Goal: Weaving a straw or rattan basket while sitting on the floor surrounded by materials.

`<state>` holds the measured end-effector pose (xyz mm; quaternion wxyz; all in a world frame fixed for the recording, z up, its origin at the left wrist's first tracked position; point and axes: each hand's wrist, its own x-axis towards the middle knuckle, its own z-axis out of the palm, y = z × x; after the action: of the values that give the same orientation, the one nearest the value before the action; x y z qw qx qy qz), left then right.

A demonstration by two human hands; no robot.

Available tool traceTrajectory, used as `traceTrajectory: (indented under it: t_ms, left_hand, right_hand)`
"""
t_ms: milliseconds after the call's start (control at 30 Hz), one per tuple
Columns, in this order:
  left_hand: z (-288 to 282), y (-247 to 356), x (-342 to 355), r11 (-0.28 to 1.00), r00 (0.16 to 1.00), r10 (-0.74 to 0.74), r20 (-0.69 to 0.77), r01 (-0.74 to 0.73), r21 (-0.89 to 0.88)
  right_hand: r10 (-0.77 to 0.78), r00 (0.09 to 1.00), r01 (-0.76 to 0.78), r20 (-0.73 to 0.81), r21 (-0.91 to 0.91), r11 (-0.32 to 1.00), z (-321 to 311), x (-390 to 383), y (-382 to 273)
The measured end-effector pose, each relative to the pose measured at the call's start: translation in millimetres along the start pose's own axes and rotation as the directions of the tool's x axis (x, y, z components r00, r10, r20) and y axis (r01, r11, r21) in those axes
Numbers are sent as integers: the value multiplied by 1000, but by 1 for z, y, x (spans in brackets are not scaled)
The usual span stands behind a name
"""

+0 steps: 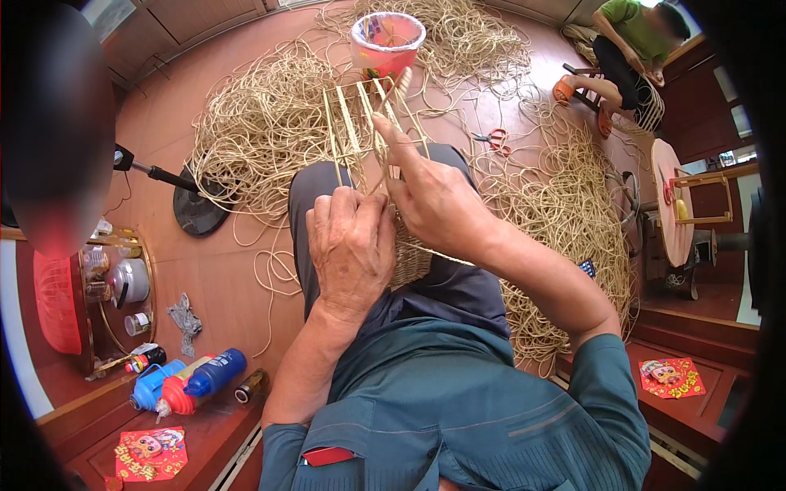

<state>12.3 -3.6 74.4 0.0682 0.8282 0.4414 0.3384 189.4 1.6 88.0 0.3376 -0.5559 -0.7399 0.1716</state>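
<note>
A partly woven basket (412, 263) of pale straw cord rests on my lap between my thighs. Its thin frame (350, 114), with cord-wrapped bars, rises beyond my hands. My left hand (350, 245) is closed at the near left side of the frame, fingers curled over the weave. My right hand (438, 192) is beside it, index finger pointing up along the frame, thumb and other fingers pinched on a strand of cord. The fingertips of both hands meet, so the exact grip is partly hidden. One loose strand (446, 257) runs from the basket under my right wrist.
Big heaps of cord (262, 123) lie ahead and at right (565, 237). A red lined bucket (387, 49) stands beyond the frame; red-handled scissors (494, 141) lie right of it. A seated person (630, 49) handles cord at far right. Left are a fan base (201, 204) and bottles (214, 372).
</note>
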Motion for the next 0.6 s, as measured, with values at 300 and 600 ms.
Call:
traceTrajectory:
  t_ms: [300,600]
  left_hand:
    - [1,-1,-1,999,1000,-26,-10,25,-30]
    - [17,6,-3,974,972,225,-63,-224,20]
  right_hand:
    - [30,998,-24,-60,102,994,-5,-17,-3]
    - [401,916,-306,18,678,668,-35,-45,27]
